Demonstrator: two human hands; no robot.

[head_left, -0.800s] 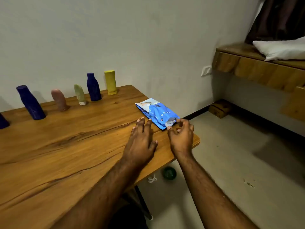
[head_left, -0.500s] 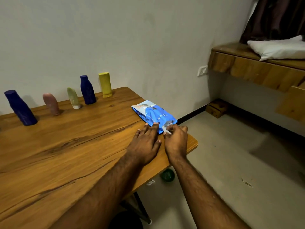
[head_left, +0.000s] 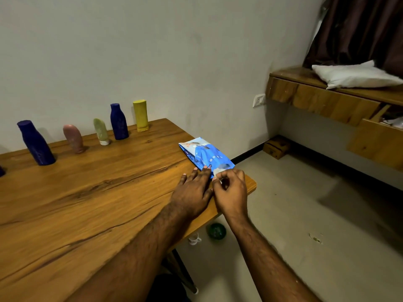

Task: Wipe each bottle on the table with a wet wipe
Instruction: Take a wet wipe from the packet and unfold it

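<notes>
A blue pack of wet wipes (head_left: 205, 153) lies near the right edge of the wooden table (head_left: 91, 192). My left hand (head_left: 192, 190) lies flat with straight fingers, its tips pressing the pack's near end. My right hand (head_left: 231, 190) pinches the pack's white flap or a wipe at that end between thumb and forefinger. Along the wall stand a dark blue bottle (head_left: 36, 146), a pink bottle (head_left: 73, 138), a pale green bottle (head_left: 101, 131), a second dark blue bottle (head_left: 118, 121) and a yellow bottle (head_left: 141, 115).
Another dark bottle (head_left: 1, 171) shows at the left frame edge. Under the table's right edge sit a green round object (head_left: 216, 231) and a small white cup (head_left: 194, 238) on the floor. A wooden ledge (head_left: 327, 101) with a white pillow (head_left: 353, 74) runs along the right wall.
My left hand slid forward from the bare table onto the near end of the pack. My right hand stayed at the flap, pinching it.
</notes>
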